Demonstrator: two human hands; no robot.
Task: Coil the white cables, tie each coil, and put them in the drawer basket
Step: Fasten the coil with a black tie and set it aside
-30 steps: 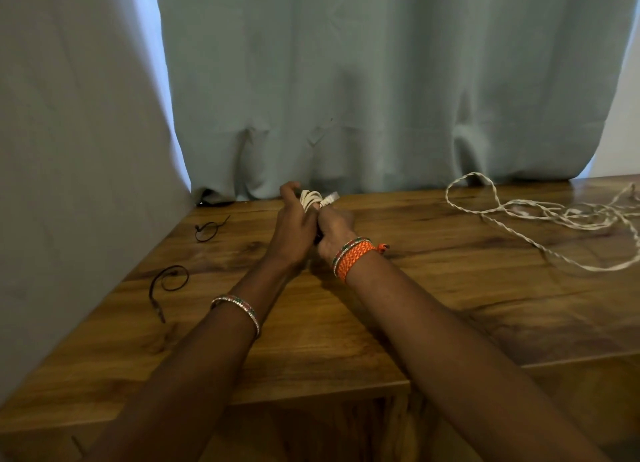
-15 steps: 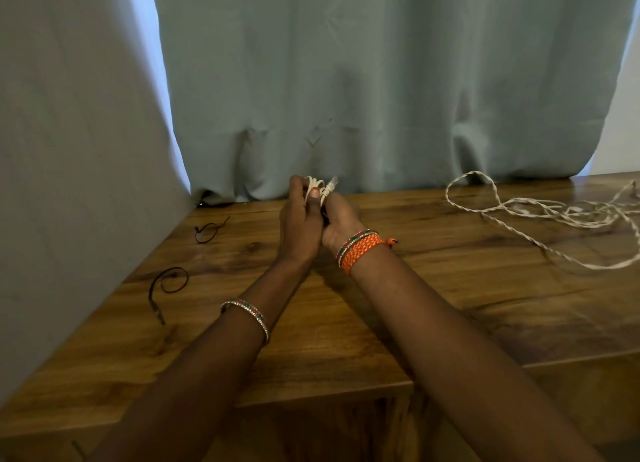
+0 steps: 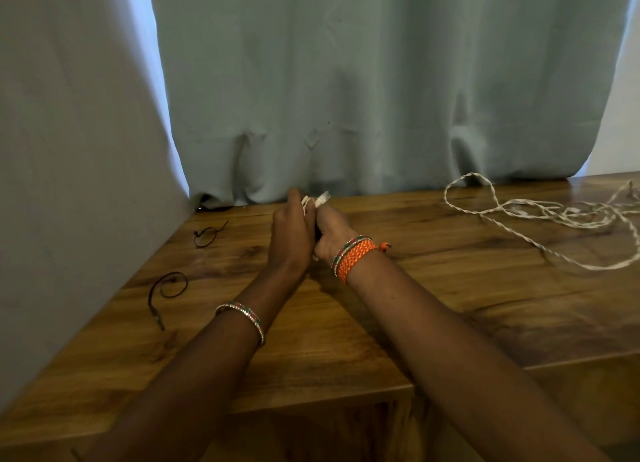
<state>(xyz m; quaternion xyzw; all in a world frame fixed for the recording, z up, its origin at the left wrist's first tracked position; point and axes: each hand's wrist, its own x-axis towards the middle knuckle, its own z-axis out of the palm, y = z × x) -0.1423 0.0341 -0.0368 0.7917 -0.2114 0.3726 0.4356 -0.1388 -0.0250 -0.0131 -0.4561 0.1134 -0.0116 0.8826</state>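
No basket or drawer in frame, just the wooden table (image 3: 346,350). Both hands meet at the far edge by the curtain (image 3: 346,80), backs toward camera. Left hand (image 3: 291,240) and right hand (image 3: 332,233) have fingers curled around a small white cable coil (image 3: 313,202) pressed between them; only its top pokes out. Second white cable (image 3: 540,215) lies loose, uncoiled, far right. Two black ties (image 3: 169,288) lie at left.

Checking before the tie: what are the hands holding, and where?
Both the left hand and right hand grip one small white cable coil around its lower part; only its top shows.
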